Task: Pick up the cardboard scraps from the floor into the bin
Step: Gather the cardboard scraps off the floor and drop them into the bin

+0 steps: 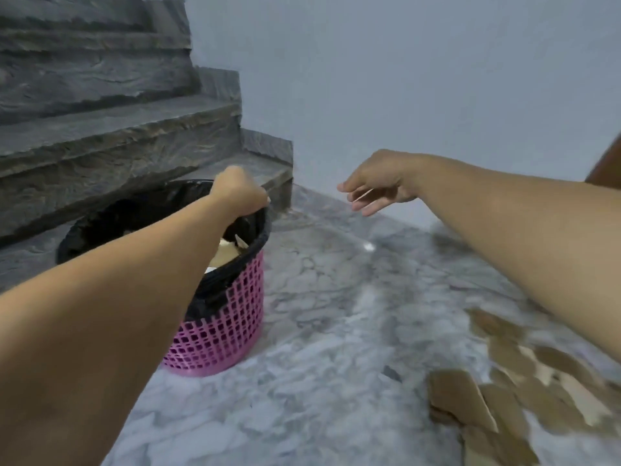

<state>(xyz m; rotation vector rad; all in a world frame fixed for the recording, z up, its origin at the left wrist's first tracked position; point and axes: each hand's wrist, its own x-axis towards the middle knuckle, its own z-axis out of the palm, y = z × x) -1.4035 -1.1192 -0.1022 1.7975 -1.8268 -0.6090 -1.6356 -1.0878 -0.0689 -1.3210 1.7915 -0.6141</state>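
Many cardboard scraps (524,398) litter floor (319,331) beside stairs (117,129); left hand (238,193) grips bin (221,331) rim, right hand (376,186) slack.

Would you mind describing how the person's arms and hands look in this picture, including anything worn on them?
Both forearms are bare right up to the frame edges: no sleeves or cuffs show. The left hand and right hand wear no gloves, and no rings, bracelets or watch can be seen on either, though the image is somewhat blurred. Both arms look slender, widening towards the camera through the wide-angle lens.

dark stone stairs (100,129), pale wall (403,79), possibly marble floor (319,314)
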